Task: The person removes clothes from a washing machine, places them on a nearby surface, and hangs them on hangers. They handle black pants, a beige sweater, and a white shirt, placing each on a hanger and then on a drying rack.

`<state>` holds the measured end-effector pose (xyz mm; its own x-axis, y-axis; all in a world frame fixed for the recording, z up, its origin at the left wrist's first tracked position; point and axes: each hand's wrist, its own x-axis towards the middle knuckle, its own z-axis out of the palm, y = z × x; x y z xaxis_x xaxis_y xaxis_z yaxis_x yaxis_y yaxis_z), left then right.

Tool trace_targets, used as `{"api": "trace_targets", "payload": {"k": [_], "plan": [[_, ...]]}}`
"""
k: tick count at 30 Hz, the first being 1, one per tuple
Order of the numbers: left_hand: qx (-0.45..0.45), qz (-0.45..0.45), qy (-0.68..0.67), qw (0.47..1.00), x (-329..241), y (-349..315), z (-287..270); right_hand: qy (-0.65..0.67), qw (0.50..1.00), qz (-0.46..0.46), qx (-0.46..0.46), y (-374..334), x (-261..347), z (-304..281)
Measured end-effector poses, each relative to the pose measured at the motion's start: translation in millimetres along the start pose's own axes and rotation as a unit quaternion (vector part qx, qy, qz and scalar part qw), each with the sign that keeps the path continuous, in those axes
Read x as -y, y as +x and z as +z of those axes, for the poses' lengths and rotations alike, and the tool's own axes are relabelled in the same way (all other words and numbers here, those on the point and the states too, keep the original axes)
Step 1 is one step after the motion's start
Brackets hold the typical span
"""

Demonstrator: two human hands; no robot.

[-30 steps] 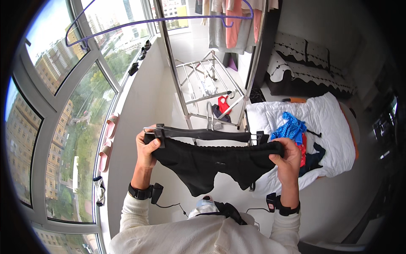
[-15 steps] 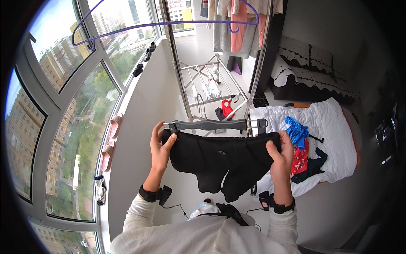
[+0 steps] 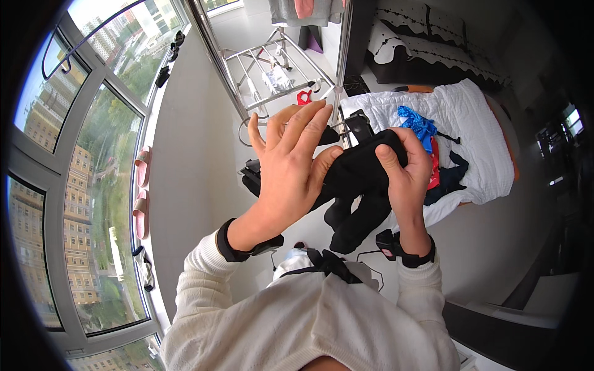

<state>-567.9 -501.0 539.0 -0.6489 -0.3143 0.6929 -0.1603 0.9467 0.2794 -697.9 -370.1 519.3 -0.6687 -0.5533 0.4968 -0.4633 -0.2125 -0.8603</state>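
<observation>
Left hand: fanned out over the left part of the black garment, its back turned up; the thumb is brought close to the waistband, though whether cloth is touched by it cannot be told from this angle.
Right hand: closed on the right end of the garment, which is pinched between the thumb and the fingers behind.
Black garment: held up in front of the body, tilted, its right end higher in view; its lower parts are left hanging.
Hanger: partly hidden by the left hand; a black clip is seen just beside the right hand.
Wrists: wrapped in black bands, next to white knitted sleeves.
Quilt: white, laid out at the right; a blue dotted cloth, a red cloth and a dark garment are bunched on it.
Metal rack: placed ahead, beyond the hands.
Window ledge: lined with pink slippers.
</observation>
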Motion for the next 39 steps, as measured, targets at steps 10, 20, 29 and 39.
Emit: {"api": "trace_targets", "payload": {"k": [10, 20, 29, 39], "plan": [[0.186, -0.161, -0.519, 0.818, 10.6, 21.9, 29.8, 0.003, 0.999, -0.018, 0.039, -14.0, -9.9, -27.7], [0.238, -0.129, -0.432, 0.860, 9.6, 7.8, 31.3, -0.026, 0.998, -0.001, 0.060, -21.8, -20.0, -28.3], [0.192, -0.188, -0.499, 0.824, 38.5, -1.0, 27.4, -0.011, 0.993, -0.021, 0.115, -26.0, -27.9, -33.1], [0.246, -0.161, -0.486, 0.823, 39.4, -8.6, 32.8, -0.072, 0.992, 0.009, 0.104, -21.7, -31.4, -24.4]]}}
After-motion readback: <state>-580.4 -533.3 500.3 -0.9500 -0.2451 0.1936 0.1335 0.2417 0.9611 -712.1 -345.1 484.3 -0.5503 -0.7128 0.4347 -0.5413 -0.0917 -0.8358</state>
